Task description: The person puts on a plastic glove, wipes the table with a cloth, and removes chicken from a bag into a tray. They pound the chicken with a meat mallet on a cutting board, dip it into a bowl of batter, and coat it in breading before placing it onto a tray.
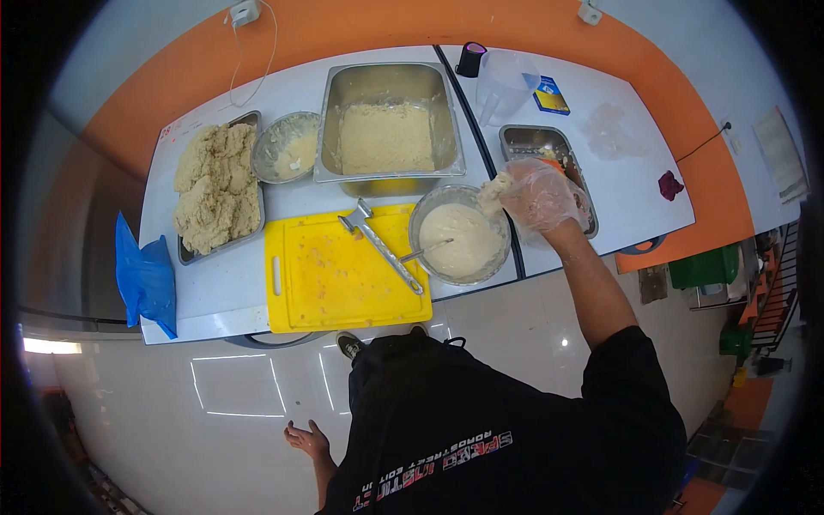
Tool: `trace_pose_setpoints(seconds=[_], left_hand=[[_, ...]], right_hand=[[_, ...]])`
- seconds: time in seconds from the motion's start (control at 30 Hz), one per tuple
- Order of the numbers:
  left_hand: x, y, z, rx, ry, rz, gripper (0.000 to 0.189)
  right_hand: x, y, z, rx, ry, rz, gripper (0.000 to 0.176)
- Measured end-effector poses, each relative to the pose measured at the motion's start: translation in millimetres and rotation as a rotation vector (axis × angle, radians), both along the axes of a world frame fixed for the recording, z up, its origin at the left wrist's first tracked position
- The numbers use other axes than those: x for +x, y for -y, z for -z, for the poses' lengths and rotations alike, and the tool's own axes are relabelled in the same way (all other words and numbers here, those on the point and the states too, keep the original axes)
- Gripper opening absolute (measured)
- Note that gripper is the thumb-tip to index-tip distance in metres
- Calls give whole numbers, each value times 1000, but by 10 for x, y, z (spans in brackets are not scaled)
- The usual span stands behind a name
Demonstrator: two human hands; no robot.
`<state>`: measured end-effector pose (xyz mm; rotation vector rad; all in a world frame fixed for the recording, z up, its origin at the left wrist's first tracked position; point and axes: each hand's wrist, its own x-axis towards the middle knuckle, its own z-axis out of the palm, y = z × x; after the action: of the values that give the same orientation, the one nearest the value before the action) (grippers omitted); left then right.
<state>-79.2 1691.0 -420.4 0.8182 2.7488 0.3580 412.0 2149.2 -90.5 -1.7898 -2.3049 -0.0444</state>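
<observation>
My right hand (542, 196), in a clear plastic glove, is over the edge of a small steel tray (577, 159). Its fingers are closed on a pale, batter-coated piece (492, 196), which hangs above the right rim of a bowl of batter (463, 236). A thin metal utensil (427, 250) leans in that bowl. The tray holds something orange and other bits, partly hidden by the glove. My left hand (309, 440) hangs bare beside my body, away from the table, with its fingers apart and nothing in it.
A yellow cutting board (335, 287) carries a meat mallet (386, 249). Behind it stand a deep steel pan of flour (386, 137), a smaller bowl (287, 148) and a tray heaped with coated pieces (215, 189). A clear jug (506, 86), yellow-blue box (551, 95) and blue bag (148, 279) are also there.
</observation>
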Motion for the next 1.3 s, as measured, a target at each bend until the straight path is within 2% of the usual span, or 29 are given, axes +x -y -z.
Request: trace_pose_setpoints(seconds=[0.27, 0.33, 0.57, 0.63, 0.67, 0.73, 0.97, 1.3], left_hand=[[-20, -16, 20, -1, -10, -8, 67], [-22, -26, 17, -2, -12, -9, 67], [-46, -23, -7, -2, -22, 0, 66], [-47, -18, -9, -1, -18, 5, 66], [-47, -19, -4, -4, -13, 6, 67], [-42, -23, -8, -7, -7, 10, 67], [-19, -44, -80, -5, -12, 10, 67], [-104, -15, -37, 14, -22, 59, 67]], right_hand=[[35, 89, -123, 43, -143, -21, 28], [68, 99, -116, 129, -182, -93, 27], [37, 142, -249, 156, -288, -60, 25], [38, 132, -265, 47, -176, -38, 27], [47, 104, -215, 48, -176, -35, 27], [58, 43, -60, 37, -4, -2, 25], [27, 150, -71, 19, 30, -1, 24], [138, 152, -324, 94, -263, -69, 29]])
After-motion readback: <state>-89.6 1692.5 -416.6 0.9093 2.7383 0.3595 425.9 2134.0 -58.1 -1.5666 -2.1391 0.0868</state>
